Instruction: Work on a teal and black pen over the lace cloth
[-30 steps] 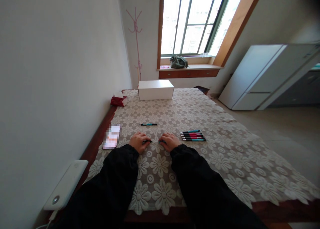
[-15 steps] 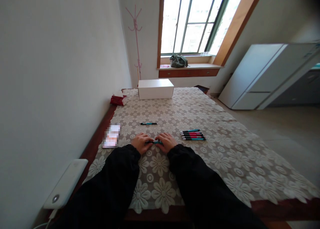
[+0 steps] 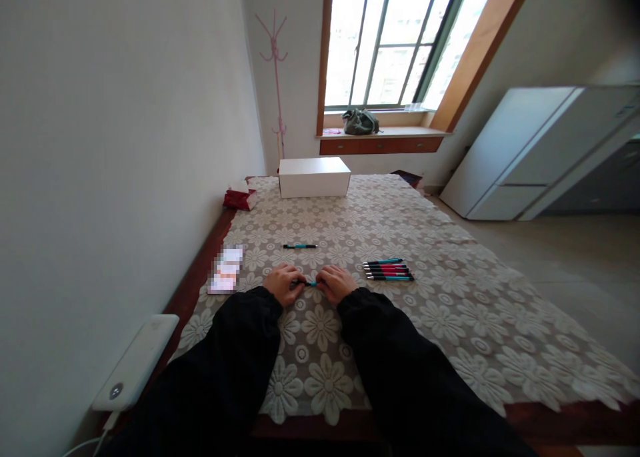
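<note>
I have a teal pen (image 3: 310, 284) pinched between both hands just above the lace tablecloth (image 3: 400, 230), a little nearer to me than the single teal pen (image 3: 300, 246) lying alone on the cloth. My left hand (image 3: 283, 284) is curled closed around the pen's dark end, and my right hand (image 3: 337, 283) is closed over the other end, so only a short teal stretch shows between them; the pictures are too small to tell exactly which fingers press it. I judge the pen light, stiff and smooth-barrelled plastic, so it could twist or slip if I grip loosely; taking each end between fingertip and thumb, close to the middle, looks the surest hold. To the right of the held pen lies a neat row of pens (image 3: 389, 270), red and teal. Left of it is a small card (image 3: 226, 278), and far beyond it a white box (image 3: 315, 176).
</note>
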`<state>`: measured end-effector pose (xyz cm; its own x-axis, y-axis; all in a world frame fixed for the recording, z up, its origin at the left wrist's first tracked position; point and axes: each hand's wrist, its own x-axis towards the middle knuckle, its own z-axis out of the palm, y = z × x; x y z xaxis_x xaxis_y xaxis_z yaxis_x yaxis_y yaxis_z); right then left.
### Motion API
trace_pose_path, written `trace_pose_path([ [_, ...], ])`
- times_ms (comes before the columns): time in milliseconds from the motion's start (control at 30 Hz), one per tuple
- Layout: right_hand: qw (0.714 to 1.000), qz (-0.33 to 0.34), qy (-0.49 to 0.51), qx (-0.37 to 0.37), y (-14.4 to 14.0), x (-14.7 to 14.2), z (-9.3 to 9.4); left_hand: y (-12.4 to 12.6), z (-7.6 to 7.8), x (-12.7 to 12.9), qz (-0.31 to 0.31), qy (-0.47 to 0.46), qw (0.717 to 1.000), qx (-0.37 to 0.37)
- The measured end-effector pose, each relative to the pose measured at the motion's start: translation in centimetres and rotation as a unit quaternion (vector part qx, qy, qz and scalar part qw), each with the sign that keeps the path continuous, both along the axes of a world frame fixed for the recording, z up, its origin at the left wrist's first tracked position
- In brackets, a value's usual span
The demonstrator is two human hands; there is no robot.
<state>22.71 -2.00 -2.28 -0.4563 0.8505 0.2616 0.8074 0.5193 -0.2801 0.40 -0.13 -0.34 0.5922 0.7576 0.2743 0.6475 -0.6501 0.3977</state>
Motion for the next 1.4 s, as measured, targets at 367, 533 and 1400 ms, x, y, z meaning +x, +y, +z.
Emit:
trace_pose_path([
  [367, 1.000, -0.020, 0.018, 0.003, 0.12, -0.02, -0.38, -0.20, 0.15, 0.03, 0.040, -0.030, 0.999, -0.008],
  [533, 1.000, -0.007, 0.026, 0.005, 0.04, 0.01, -0.11, -0.02, -0.05, -0.04, 0.028, -0.024, 0.999, -0.008],
  [1400, 1.000, -0.021, -0.007, -0.021, -0.69, -0.35, 0.35, 0.38, -0.49, -0.16, -0.041, -0.067, 0.997, -0.015],
])
